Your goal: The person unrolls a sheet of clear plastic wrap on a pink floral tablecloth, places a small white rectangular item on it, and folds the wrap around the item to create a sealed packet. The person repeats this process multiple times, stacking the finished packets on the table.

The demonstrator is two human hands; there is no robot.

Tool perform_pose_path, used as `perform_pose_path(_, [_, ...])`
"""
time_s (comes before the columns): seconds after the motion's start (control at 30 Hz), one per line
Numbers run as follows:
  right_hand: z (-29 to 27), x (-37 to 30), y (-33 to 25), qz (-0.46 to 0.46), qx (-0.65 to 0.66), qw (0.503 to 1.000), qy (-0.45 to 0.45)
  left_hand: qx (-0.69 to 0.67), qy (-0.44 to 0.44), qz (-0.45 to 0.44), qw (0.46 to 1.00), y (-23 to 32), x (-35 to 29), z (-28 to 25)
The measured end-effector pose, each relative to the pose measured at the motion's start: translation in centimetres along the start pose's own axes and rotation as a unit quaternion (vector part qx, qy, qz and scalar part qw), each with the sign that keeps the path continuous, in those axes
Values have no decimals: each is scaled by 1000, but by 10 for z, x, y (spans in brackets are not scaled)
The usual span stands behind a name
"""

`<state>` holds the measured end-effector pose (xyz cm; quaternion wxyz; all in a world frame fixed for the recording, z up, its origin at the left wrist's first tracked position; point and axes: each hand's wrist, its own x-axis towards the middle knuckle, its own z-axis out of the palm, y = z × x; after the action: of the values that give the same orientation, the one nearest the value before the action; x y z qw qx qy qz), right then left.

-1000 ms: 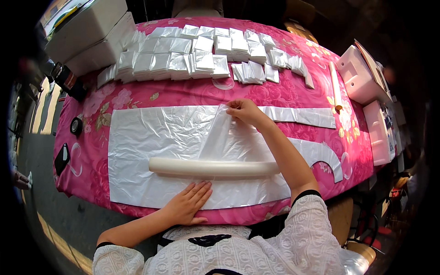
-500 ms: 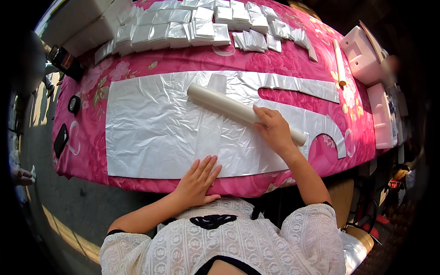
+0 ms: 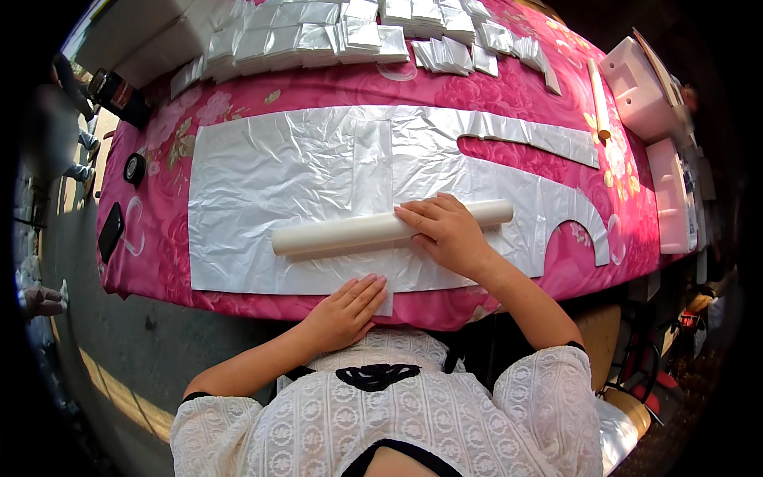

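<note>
A silvery-white plastic sheet (image 3: 254,191), shaped like a vest bag with long looped straps at its right end, lies flat and creased across the table. My right hand (image 3: 447,232) is closed over a smooth white roll (image 3: 342,234), which rests slantwise on the sheet. My left hand (image 3: 350,308) lies flat at the sheet's near edge, its fingers stretched out and close together. A narrow translucent strip (image 3: 371,163) crosses the sheet front to back. Its near end pokes out past the edge beside my left fingertips, and the roll covers its middle.
Folded silvery packets (image 3: 318,44) are stacked in rows along the far side of the pink flowered tablecloth (image 3: 318,89). At left are a dark jar (image 3: 119,97), a black tape roll (image 3: 134,168) and a phone (image 3: 110,232). A thin tube (image 3: 598,99) and foam boxes (image 3: 640,91) stand right.
My right hand has brought the white roll toward me and turned it, its left end swinging nearer. The strip's near end now shows past the sheet's edge. My left hand stays flat there.
</note>
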<state>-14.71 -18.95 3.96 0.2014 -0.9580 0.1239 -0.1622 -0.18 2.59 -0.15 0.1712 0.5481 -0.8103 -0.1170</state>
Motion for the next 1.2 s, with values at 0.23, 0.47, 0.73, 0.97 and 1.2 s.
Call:
perform_pose_path(0.23, [6,89,77,11,-45,997,55,-39,43,76,995,-18,-8,-7])
perform_pose_path(0.47, [6,65,35,-41,55,998,3,-7,32,138,990,-29,-11,-21])
perform_pose_path(0.73, [33,-6,-22,-76,104,990,-61,-173,151,117,966,-35,1,-24])
perform_pose_path(0.97, [45,-7,-20,-45,31,998,8,-21,36,-24,999,-52,31,-43])
perform_pose_path(1.2, [35,-1,-9,-3,70,998,-7,-120,75,-108,984,-61,43,-41])
